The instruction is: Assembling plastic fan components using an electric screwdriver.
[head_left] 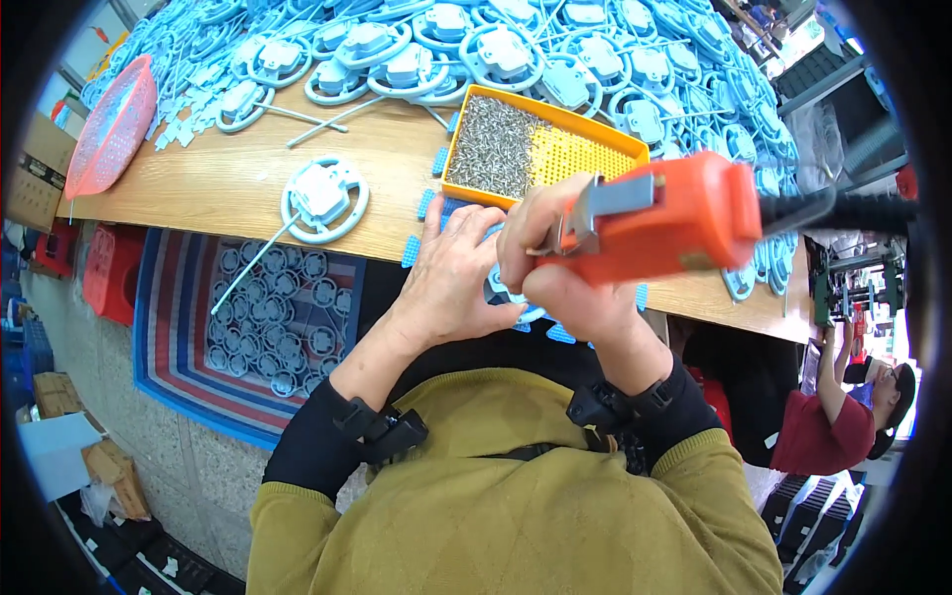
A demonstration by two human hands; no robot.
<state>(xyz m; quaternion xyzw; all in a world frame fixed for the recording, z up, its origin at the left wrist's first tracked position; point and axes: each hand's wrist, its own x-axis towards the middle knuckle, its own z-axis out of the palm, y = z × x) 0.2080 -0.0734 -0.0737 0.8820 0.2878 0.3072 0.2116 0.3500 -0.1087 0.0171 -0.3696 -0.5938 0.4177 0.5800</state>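
Observation:
My right hand point(585, 302) is wrapped round an orange electric screwdriver point(664, 228), whose tip is hidden behind the fingers. Below it, at the table's near edge, a light-blue plastic ring-shaped part point(500, 288) shows only in pieces. My left hand point(446, 283) grips that part from the left, fingers bent over its far side and thumb on the near side. Just beyond both hands stands a yellow tray point(590, 154), its left half filled with small metal screws point(493, 144). A similar ring-shaped part with a long thin rod point(322, 196) lies to the left.
Blue textured pads point(412, 250) surround the work spot. Many blue parts point(506, 55) are heaped across the table's far side. A pink basket point(114, 129) stands at the left edge. Below is a striped, lined bin point(178, 367) holding more parts. Another person point(828, 426) works at right.

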